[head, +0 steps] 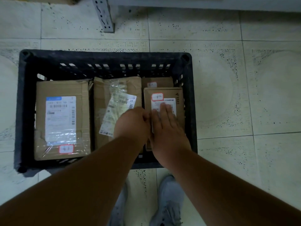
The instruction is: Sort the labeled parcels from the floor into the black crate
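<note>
A black crate (24,101) is set on the tiled floor (244,95), and four cardboard parcels are seen inside it. The left parcel (62,119) lies flat against the left wall, with a large white label on top and a small red-edged sticker at its near edge. The middle parcel (114,95) lies just beside it, wrapped in clear tape, with a long white label set at a slant. At the right, the right parcel (179,98) lies flat near the right wall, with a red-edged sticker and a white label on top; a far parcel (157,82) with its own red-edged sticker is partly hidden beyond it, in the far right corner. The right hand (166,126) is laid flat on the right parcel, palm down, with the fingers (164,110) stretched out together over the label and nothing clasped. The left hand (132,123) is held just beside it, over the near end of the middle parcel and at the left edge of the right parcel, with its fingers curled under; whether anything is gripped cannot be told. The two hands touch or nearly touch. Grey shoes (169,201) are seen on the floor near the crate's near wall, and a perforated metal post (104,15) stands on the floor beyond the crate's far wall.
</note>
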`<state>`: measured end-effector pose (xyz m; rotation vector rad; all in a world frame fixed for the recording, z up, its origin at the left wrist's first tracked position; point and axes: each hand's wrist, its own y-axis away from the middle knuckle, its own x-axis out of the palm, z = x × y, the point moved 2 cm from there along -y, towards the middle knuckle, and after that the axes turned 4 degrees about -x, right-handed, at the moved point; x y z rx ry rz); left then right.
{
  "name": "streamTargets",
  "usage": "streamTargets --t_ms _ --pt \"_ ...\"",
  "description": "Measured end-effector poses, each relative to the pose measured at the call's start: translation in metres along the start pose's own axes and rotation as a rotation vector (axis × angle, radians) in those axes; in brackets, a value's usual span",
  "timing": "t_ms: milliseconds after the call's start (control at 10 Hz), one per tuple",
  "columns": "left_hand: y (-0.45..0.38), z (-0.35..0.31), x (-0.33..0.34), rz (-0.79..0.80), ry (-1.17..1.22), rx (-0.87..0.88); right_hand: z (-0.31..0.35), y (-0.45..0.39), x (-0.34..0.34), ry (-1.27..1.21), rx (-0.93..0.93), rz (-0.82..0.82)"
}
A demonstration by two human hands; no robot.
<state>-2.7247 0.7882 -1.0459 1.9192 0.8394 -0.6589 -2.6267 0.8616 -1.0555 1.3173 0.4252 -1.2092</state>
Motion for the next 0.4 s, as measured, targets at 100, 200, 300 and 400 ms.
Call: streamTargets --t_ms 100,200,300,400 --pt "-0.003 -0.002 0.006 0.096 -0.141 0.049 0.000 -0.004 -0.003 0.020 0.038 0.063" --pt "-0.001 -0.010 -0.008 0.176 -0.229 0.127 0.010 -0.012 -0.038 0.011 0.048 0.128" --pt "0.014 -0.021 -0.039 0.139 -0.185 0.077 0.022 -0.008 -0.092 0.021 0.052 0.094" --pt "0.041 -0.046 -0.104 -0.143 -0.061 0.135 0.040 0.003 -0.160 0.049 0.014 -0.059"
